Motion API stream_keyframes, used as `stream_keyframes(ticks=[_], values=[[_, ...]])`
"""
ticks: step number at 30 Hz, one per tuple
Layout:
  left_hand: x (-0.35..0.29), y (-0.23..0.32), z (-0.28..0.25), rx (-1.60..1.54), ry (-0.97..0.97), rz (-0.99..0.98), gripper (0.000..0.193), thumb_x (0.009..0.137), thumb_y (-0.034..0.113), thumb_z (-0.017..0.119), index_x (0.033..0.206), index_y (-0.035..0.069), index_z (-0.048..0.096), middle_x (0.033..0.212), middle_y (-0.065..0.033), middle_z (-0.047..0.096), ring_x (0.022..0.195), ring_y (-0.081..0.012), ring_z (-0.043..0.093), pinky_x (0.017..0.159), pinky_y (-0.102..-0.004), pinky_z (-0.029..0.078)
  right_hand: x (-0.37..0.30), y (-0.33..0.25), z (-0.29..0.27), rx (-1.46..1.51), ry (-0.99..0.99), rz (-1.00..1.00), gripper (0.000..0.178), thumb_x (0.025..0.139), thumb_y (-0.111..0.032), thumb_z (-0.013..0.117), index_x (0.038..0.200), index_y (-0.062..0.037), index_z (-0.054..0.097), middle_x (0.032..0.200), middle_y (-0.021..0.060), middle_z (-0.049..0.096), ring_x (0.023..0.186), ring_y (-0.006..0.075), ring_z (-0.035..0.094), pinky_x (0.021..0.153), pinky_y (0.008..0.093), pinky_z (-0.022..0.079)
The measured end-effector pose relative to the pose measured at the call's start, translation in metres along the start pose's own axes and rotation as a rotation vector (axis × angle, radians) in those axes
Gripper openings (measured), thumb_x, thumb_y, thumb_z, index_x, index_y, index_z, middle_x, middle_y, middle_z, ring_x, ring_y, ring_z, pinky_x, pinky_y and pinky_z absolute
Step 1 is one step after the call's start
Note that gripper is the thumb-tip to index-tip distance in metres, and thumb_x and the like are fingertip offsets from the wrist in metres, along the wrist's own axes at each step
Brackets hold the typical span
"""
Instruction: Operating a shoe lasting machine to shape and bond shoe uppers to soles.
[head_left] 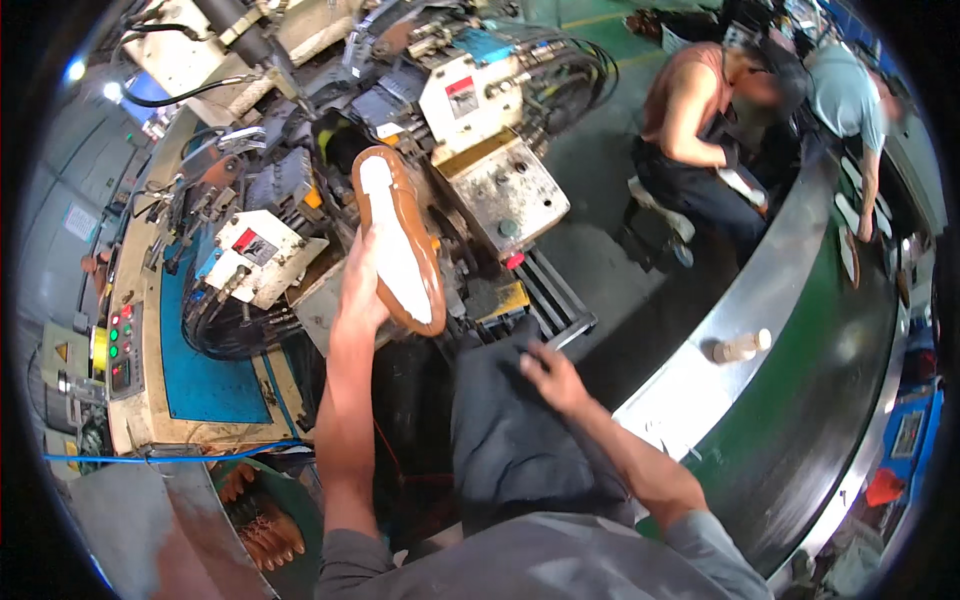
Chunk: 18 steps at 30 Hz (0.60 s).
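Note:
My left hand grips the side of a brown shoe with its underside turned up. A white insole covers most of that underside, framed by the brown leather edge. The shoe's far end lies against the dark middle of a machine; I cannot tell whether it touches. The fingers under the shoe are hidden. Over my dark trouser leg, my right hand hangs with loosely bent fingers apart, holding nothing.
A control box with knobs sits right of the shoe; a button panel is at left. A curved conveyor runs along the right, with a pale bottle-like object on its metal edge. Two people work farther off. Brown shoes lie lower left.

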<state>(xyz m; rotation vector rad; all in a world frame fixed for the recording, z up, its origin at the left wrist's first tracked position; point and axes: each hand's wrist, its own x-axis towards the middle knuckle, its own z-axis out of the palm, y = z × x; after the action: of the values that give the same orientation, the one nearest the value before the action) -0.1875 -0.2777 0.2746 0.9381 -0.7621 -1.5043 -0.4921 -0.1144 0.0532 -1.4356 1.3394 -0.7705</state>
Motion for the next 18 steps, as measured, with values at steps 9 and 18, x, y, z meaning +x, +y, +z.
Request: stream_keyframes(ticks=[9,18], values=[[-0.142,-0.112,0.058,0.204,-0.350,-0.103,0.077,0.110,0.039,0.062,0.169,0.003,0.028,0.147,-0.0222,0.060,0.118,-0.0402,0.073,0.100,-0.0526,0.062,0.016,-0.186,-0.061,0.912,0.053,-0.353,0.065,0.120,-0.038,0.051,0.174,-0.0093,0.031,0.162,0.0110,0.053,0.144,0.0193,0.050,0.125,0.0348,0.038],[-0.223,-0.179,0.083,0.140,-0.308,-0.373,0.075,0.107,0.024,0.059,0.171,0.003,0.028,0.154,-0.0246,0.053,0.136,-0.0399,0.061,0.115,-0.0512,0.051,-0.049,-0.093,-0.038,0.714,0.317,-0.089,0.068,0.115,-0.045,0.059,0.166,-0.0029,0.044,0.157,0.0163,0.059,0.146,0.0242,0.053,0.122,0.0379,0.042]])
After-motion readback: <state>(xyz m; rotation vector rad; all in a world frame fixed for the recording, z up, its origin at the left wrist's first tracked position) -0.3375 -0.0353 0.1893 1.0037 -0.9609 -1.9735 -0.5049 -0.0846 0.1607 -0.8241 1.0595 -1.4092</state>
